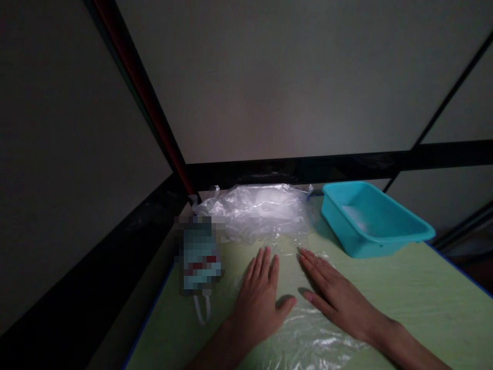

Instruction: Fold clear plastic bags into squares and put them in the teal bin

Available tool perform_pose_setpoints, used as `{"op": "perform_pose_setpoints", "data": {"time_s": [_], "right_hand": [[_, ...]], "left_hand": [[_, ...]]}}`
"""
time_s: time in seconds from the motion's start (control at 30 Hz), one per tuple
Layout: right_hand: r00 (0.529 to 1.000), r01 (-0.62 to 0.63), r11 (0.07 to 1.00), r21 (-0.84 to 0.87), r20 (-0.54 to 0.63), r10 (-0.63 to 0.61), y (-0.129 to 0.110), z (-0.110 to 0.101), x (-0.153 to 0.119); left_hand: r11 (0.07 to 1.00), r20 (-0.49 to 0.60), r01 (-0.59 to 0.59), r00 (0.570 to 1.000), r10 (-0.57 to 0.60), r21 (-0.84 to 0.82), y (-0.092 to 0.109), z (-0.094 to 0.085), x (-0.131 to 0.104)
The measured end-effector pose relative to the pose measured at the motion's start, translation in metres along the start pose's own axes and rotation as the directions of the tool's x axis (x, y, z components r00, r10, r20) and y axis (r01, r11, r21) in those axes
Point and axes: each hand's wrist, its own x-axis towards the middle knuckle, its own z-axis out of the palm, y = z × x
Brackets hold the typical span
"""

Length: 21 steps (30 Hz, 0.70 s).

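Both of my hands lie palm down on a clear plastic bag (311,339) spread over the green tabletop. My left hand (260,298) is flat with its fingers stretched forward and its thumb out to the right. To its right, my right hand (339,295) also lies flat, its fingers angled forward and left, the thumb apart. Neither hand holds anything. Beyond the fingertips sits a heap of crinkled clear plastic (265,210) with something whitish inside that I cannot make out.
A turquoise plastic basin (354,239) stands at the back right, a pale patch inside it. At the left is a blurred-out greenish item (200,257) with a white loop (203,311). Wall panels with dark trim (292,172) rise behind the green table (431,308).
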Motion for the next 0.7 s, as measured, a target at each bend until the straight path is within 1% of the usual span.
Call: {"op": "perform_pose_setpoints", "data": {"time_s": [0.13,0.23,0.33,0.43,0.57,0.7], "right_hand": [[0.999,-0.039,0.997,0.059,-0.012,0.04,-0.001,-0.008,0.002],[0.999,-0.031,0.998,0.056,-0.031,0.033,-0.001,-0.01,0.003],[0.999,-0.022,0.999,0.033,-0.032,0.023,0.0,-0.009,0.003],[0.999,-0.022,0.999,0.03,-0.025,0.023,0.002,-0.007,0.003],[0.999,-0.028,0.998,0.052,-0.038,0.03,0.003,-0.007,0.003],[0.999,-0.023,0.999,0.044,-0.023,0.024,0.002,-0.009,0.003]], "left_hand": [[0.999,-0.031,0.032,0.999,-0.032,0.01,-0.005,0.0,0.001],[0.997,-0.065,0.075,0.995,-0.074,0.023,-0.009,0.001,0.004],[0.994,-0.075,0.106,0.992,-0.105,0.012,-0.013,0.002,0.007],[0.994,-0.085,0.113,0.99,-0.114,-0.016,-0.016,0.003,0.01],[0.993,-0.146,0.107,0.983,-0.114,-0.053,-0.016,0.001,0.013],[0.989,-0.204,0.104,0.971,-0.125,-0.108,-0.013,-0.002,0.015]]}}
